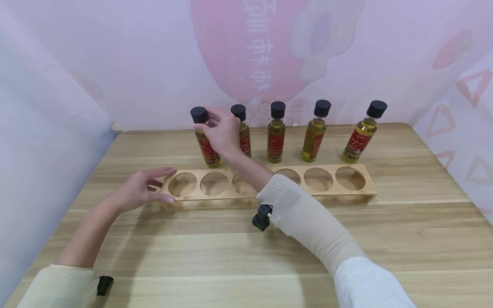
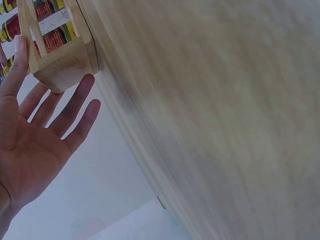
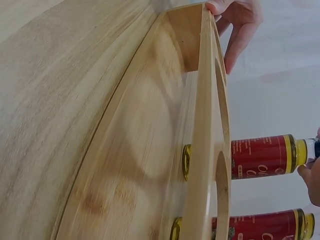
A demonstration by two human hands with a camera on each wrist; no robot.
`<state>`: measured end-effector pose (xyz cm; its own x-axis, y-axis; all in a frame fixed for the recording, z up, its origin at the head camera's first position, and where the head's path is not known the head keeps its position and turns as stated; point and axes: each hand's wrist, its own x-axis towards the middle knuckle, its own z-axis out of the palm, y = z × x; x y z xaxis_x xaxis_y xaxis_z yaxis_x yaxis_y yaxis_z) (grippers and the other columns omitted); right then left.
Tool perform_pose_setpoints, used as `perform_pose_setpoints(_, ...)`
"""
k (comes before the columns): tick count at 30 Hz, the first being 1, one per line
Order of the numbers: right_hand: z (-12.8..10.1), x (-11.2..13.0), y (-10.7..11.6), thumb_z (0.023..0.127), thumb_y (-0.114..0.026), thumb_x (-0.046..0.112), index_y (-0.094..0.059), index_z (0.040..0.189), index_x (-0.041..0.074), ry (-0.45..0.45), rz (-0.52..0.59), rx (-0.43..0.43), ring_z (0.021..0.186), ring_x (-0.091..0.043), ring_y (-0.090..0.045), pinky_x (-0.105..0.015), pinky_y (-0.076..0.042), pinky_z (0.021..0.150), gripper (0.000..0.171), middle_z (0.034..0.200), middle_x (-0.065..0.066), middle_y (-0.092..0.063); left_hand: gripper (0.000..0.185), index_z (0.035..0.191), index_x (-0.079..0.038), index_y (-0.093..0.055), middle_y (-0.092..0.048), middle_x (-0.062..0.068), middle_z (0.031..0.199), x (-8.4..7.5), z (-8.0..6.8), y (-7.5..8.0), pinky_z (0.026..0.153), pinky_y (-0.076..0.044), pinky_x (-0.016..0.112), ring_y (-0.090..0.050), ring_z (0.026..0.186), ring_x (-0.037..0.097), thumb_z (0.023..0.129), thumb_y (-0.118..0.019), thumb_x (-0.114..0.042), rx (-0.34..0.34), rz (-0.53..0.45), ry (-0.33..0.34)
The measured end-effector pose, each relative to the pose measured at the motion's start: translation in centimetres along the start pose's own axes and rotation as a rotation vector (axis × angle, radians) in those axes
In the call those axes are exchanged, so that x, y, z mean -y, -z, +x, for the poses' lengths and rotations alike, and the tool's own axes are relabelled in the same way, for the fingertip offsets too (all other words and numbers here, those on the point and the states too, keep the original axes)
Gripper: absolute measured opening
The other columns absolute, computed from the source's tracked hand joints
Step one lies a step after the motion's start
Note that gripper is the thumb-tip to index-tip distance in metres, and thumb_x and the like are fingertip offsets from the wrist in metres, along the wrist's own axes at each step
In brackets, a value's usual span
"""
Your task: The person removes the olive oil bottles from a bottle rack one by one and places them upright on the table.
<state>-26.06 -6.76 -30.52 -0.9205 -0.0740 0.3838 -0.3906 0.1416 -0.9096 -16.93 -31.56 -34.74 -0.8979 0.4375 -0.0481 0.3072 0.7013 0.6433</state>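
Note:
My right hand (image 1: 222,132) pinches the leftmost olive oil bottle (image 1: 207,149) at its neck, just under the black cap. This bottle stands slightly tilted behind a long wooden rack (image 1: 269,200) with a row of round holes. At the rack's left end, my left hand (image 1: 136,188) holds the corners between thumb and fingers. The left wrist view shows that hand (image 2: 37,142) with its fingers spread by the rack's end face (image 2: 67,65). In the right wrist view, the bottle's red label (image 3: 262,156) shows beyond the rack, with the fingertips at its neck.
More olive oil bottles stand in a row behind the rack: one (image 1: 245,137) partly hidden by my right hand, then others (image 1: 275,139) (image 1: 313,139) and the rightmost bottle (image 1: 358,141). A printed curtain (image 1: 154,64) hangs behind the wooden table (image 1: 215,256).

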Motion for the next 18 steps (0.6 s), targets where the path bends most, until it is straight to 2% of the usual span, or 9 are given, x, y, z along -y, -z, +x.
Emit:
perform_pose_setpoints(9,-1.0,0.6,1.3,0.088,-0.083,0.007,-0.051,0.149,-0.003,-0.007,0.036,0.115,0.138,-0.020,-0.055,-0.021,-0.046,0.111,0.070,0.152,-0.016,-0.053,0.081,0.151,0.005,-0.047,-0.041,0.029,0.158,-0.2,0.0,0.2,0.095,-0.058,0.060,-0.066,0.112,0.051,0.086,-0.086,-0.023,0.004,0.015,0.000)
perform_pose_setpoints(13,-1.7,0.8,2.1,0.090,-0.082,0.011,-0.047,0.152,-0.001,0.009,0.012,0.152,0.142,-0.017,-0.050,-0.018,-0.044,0.112,0.073,0.156,-0.014,-0.049,0.081,0.151,0.005,-0.047,-0.041,0.029,0.158,-0.3,0.0,0.2,0.095,-0.058,0.060,-0.065,0.113,0.051,0.087,-0.086,-0.023,0.008,0.016,0.006)
perform_pose_setpoints(18,-3.0,1.0,3.8,0.093,-0.080,0.014,-0.050,0.152,0.002,0.044,-0.015,0.174,0.140,-0.015,-0.053,-0.018,-0.044,0.112,0.067,0.153,-0.010,-0.053,0.081,0.152,0.006,-0.046,-0.040,0.030,0.158,-0.3,-0.1,0.2,0.097,-0.056,0.062,-0.064,0.115,0.052,0.087,-0.086,-0.022,0.011,0.012,-0.001)
